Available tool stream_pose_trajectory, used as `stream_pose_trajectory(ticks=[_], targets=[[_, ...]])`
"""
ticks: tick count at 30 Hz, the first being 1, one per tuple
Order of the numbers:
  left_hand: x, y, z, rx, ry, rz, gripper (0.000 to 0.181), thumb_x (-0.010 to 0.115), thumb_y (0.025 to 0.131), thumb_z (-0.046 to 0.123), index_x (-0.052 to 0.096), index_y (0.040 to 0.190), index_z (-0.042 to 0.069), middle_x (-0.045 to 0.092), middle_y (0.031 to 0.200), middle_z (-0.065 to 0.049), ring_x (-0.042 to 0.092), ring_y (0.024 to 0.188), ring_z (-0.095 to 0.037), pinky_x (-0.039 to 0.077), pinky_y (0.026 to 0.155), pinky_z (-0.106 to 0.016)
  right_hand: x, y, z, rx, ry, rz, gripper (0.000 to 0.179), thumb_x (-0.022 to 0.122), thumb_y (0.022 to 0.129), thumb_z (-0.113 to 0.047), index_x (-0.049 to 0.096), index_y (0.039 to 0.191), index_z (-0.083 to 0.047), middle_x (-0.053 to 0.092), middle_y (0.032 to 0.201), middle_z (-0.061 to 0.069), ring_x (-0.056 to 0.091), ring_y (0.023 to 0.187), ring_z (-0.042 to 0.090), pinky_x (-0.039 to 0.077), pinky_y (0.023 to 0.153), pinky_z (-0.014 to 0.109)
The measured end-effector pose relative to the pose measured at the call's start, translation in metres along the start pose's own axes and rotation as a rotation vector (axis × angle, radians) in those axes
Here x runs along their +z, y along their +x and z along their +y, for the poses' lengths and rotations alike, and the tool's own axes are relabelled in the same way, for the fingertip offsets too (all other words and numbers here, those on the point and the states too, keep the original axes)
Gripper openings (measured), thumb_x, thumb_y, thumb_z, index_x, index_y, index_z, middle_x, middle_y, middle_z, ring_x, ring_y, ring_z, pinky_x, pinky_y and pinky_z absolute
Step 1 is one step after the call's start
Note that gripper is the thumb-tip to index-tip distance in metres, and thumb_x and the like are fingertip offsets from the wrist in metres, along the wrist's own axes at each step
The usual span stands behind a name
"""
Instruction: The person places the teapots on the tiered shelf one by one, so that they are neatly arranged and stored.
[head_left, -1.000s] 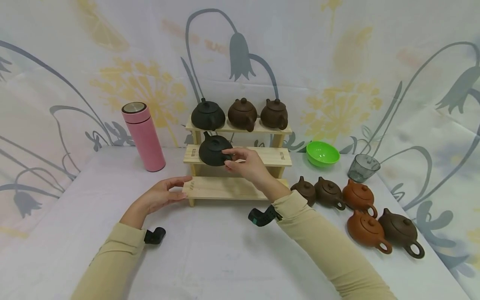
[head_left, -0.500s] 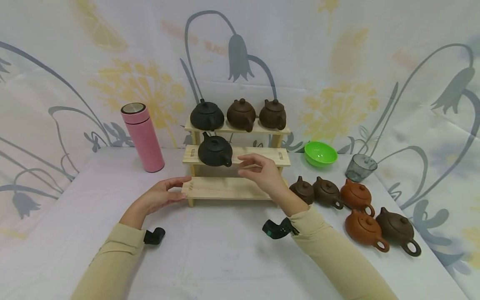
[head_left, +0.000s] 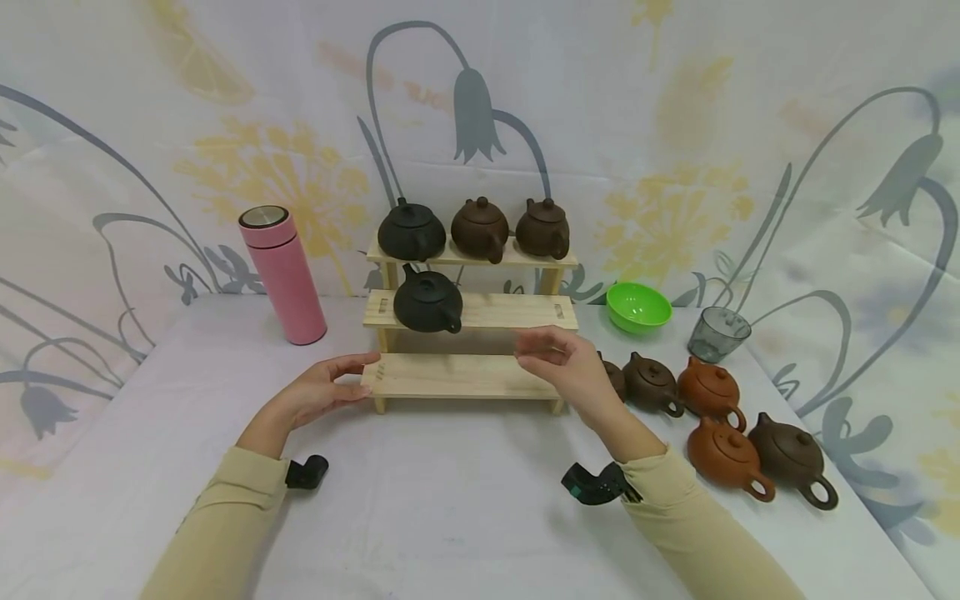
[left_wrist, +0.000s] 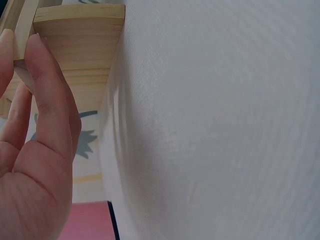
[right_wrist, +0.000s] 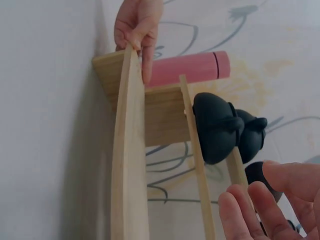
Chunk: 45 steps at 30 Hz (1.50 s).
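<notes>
A three-step wooden stand (head_left: 459,377) stands on the table, and my left hand (head_left: 322,392) pinches the left end of its lowest board between thumb and fingers. The left wrist view shows the fingertips (left_wrist: 42,55) at that board's corner. A black teapot (head_left: 428,301) sits at the left of the middle step, its handle toward me. Over the right end of the lowest step hovers my right hand (head_left: 566,371), empty, fingers loosely bent. On the top step are a black teapot (head_left: 412,232) and two dark brown teapots (head_left: 480,230).
Several brown and orange teapots (head_left: 723,454) stand on the table to the right, one partly hidden behind my right hand. A green bowl (head_left: 637,308) and a grey glass (head_left: 717,335) are behind them. The pink thermos (head_left: 285,279) stands left of the stand.
My right hand has let go of the black teapot on the middle step and moved right, toward the teapots on the table. My left hand has stayed at the stand.
</notes>
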<state>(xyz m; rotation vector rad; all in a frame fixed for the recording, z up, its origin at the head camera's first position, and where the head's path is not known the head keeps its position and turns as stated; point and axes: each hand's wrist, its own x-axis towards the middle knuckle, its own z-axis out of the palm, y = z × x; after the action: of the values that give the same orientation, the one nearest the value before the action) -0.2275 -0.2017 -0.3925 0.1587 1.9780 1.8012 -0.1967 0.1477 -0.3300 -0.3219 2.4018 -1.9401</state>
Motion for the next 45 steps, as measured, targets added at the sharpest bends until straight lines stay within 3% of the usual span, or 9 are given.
stream_pose_trajectory(ticks=[8, 22, 32, 40, 45], targets=[[0.000, 0.001, -0.001, 0.011, 0.004, -0.016, 0.063, 0.062, 0.088, 0.000, 0.031, 0.142, -0.003, 0.026, 0.135, -0.023, 0.052, 0.095, -0.011, 0.048, 0.086, -0.023, -0.017, -0.015, 0.010, -0.010, -0.029, 0.030, 0.033, 0.067, 0.085, -0.003, 0.060, 0.117, 0.002, 0.058, 0.111, 0.020, 0.062, 0.094, 0.018, 0.051, 0.081, 0.025], [-0.002, 0.000, -0.001, 0.012, -0.010, -0.012, 0.063, 0.061, 0.088, 0.000, 0.031, 0.143, -0.003, 0.026, 0.135, -0.023, 0.053, 0.093, -0.010, 0.048, 0.085, -0.024, -0.044, -0.036, 0.028, 0.072, -0.103, 0.113, 0.037, 0.067, 0.085, -0.004, 0.056, 0.118, 0.006, 0.059, 0.111, 0.021, 0.059, 0.094, 0.012, 0.049, 0.080, 0.019], [-0.005, 0.001, -0.002, 0.006, -0.002, -0.002, 0.064, 0.062, 0.088, 0.002, 0.031, 0.143, -0.001, 0.025, 0.136, -0.022, 0.053, 0.093, -0.010, 0.048, 0.086, -0.023, -0.065, -0.057, 0.043, 0.058, -0.111, 0.146, 0.037, 0.065, 0.086, -0.003, 0.054, 0.119, 0.009, 0.056, 0.113, 0.026, 0.059, 0.092, 0.006, 0.049, 0.080, 0.019], [-0.003, 0.002, -0.002, 0.011, -0.013, -0.001, 0.063, 0.062, 0.088, 0.001, 0.031, 0.143, -0.001, 0.025, 0.137, -0.023, 0.053, 0.093, -0.010, 0.048, 0.086, -0.023, -0.080, -0.067, 0.055, 0.165, -0.189, 0.203, 0.038, 0.066, 0.087, -0.010, 0.056, 0.120, 0.004, 0.060, 0.112, 0.017, 0.056, 0.092, 0.002, 0.049, 0.078, 0.018], [-0.002, 0.002, -0.002, 0.005, -0.020, 0.001, 0.063, 0.062, 0.088, 0.000, 0.031, 0.143, -0.001, 0.026, 0.136, -0.022, 0.053, 0.093, -0.010, 0.048, 0.086, -0.024, -0.085, -0.068, 0.065, 0.217, -0.222, 0.194, 0.038, 0.066, 0.087, -0.012, 0.055, 0.121, 0.003, 0.058, 0.116, 0.016, 0.056, 0.092, 0.002, 0.049, 0.078, 0.021]])
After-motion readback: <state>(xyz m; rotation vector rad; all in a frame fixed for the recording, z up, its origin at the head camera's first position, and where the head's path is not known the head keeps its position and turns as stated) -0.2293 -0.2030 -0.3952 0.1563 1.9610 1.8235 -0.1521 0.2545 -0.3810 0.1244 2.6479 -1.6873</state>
